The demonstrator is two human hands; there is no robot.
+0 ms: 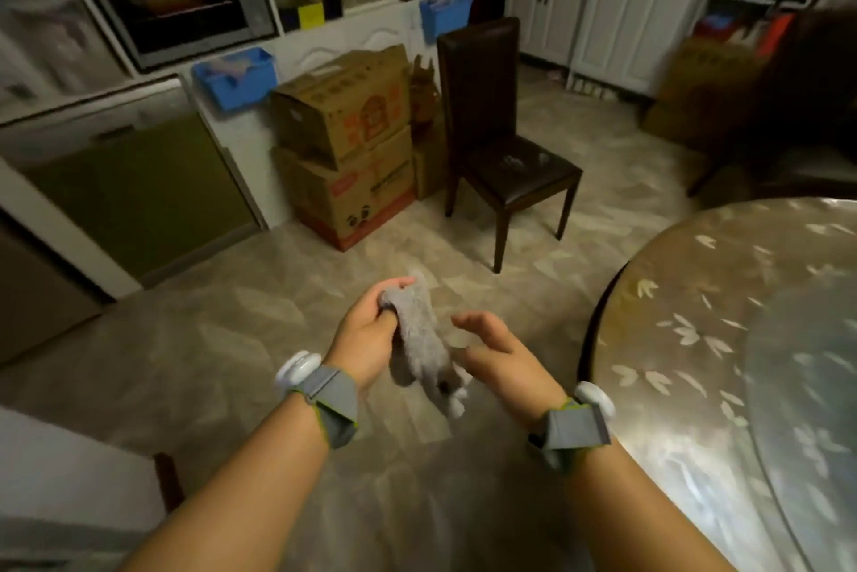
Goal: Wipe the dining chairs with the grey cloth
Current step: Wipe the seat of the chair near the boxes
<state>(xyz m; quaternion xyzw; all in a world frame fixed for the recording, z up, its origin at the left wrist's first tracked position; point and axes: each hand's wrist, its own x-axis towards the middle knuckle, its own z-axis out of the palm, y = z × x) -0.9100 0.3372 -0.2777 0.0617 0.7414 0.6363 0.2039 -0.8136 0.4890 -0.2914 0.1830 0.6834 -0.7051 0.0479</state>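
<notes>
The left hand [366, 330] grips the upper end of the grey cloth [424, 344], fingers curled round it, while the rest of the cloth hangs bunched between the two hands above the floor. The right hand [498, 356] is spread and relaxed, fingers just beside the cloth — whether it touches the fabric I cannot tell. A dark dining chair [503, 145] stands ahead, well apart from the hands, next to stacked cardboard boxes [345, 145]; a second dark chair at the right edge is blurred. The round tabletop [723, 339] lies to the right. This looks like the readying step — no chair is being wiped yet. The next move probably calls for folding the cloth into a pad, then stepping to the chair.
</notes>
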